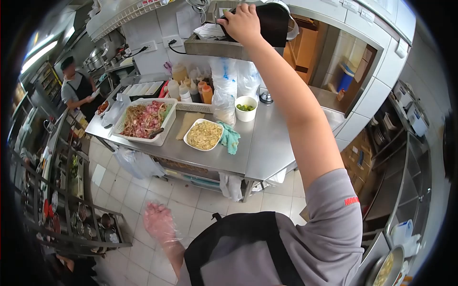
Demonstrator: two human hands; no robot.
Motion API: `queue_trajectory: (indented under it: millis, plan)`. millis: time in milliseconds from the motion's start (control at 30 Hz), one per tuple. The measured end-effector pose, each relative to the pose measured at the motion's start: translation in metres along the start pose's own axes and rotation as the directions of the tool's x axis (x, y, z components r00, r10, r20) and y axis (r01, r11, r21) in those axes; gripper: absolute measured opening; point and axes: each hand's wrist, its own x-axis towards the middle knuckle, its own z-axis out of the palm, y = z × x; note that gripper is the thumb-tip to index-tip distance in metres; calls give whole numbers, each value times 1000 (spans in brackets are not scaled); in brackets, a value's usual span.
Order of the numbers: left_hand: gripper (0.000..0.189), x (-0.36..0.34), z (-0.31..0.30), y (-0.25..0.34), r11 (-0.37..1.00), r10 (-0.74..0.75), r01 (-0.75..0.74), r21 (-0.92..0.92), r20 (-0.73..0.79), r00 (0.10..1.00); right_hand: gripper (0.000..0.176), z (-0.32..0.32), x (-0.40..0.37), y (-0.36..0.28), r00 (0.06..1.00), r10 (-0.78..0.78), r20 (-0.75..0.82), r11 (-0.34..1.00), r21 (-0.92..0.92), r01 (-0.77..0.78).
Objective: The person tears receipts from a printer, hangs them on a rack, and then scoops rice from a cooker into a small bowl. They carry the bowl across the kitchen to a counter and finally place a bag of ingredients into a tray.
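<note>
My right hand is raised at the top of the view, bare, with its thumb and fingertips over the edge of a black screen-like panel. The panel stands on a steel wall shelf, beside some white papers. My left hand, in a clear plastic glove, hangs low over the tiled floor, apart from the counter. The glove and blur hide how its fingers lie. On the steel counter nearest it stand a white bowl of chopped pale food and a white basket of sliced red onions with brownish shreds.
Along the counter's back are several squeeze bottles, plastic bag stacks, a white tub of green slices and a service bell. A green cloth lies by the bowl. Another person stands at the left, near metal racks.
</note>
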Motion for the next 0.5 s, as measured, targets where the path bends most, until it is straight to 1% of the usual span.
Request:
queue_trajectory:
  millis: [33, 67, 133, 167, 200, 233, 300, 367, 400, 433, 467, 500]
  plan:
    - [28, -4, 3, -16, 999, -36, 36, -8, -17, 999, 41, -1, -1, 1, 999, -6, 38, 1000, 27, 5]
    - [28, -7, 5, -30, 1000, -22, 22, -2, -23, 999, 41, 8, -2, 3, 995, -14, -95, 999, 37, 18]
    - [30, -14, 7, -54, 999, -45, 45, 2, 8, 999, 42, 11, -3, 5, 996, -28, -90, 998, 47, 32]
    - [30, -19, 10, -65, 999, -33, 33, 6, 4, 999, 42, 12, -2, 7, 995, -45, -87, 998, 40, 48]
    - [29, -24, 14, -76, 1000, 1, -1, -1, -27, 1000, 42, 12, -1, 9, 998, -47, -37, 998, 41, 49]
    - [29, -28, 17, -84, 999, 34, -34, -6, -58, 998, 42, 14, -2, 10, 998, -49, -40, 997, 51, 51]
    - [29, -38, 16, -95, 999, 39, -42, -34, -77, 996, 41, 18, -1, 11, 993, -52, -103, 995, 78, 60]
    - [28, -48, 14, -104, 995, 52, -59, -75, -98, 994, 41, 22, 1, 12, 992, -59, -115, 993, 96, 70]
    - [29, -53, 11, -105, 997, 49, -54, -51, -93, 994, 41, 22, 1, 11, 991, -61, -122, 992, 104, 74]
    - [29, -57, 9, -107, 998, 48, -51, -26, -90, 995, 41, 22, 2, 12, 989, -76, -127, 989, 118, 92]
    - [29, -59, 9, -109, 997, 67, -71, -32, -100, 993, 41, 21, 2, 13, 991, -76, -107, 992, 95, 86]
    - [29, -62, 9, -108, 997, 70, -75, -29, -141, 988, 41, 17, 1, 13, 994, -70, -82, 994, 73, 76]
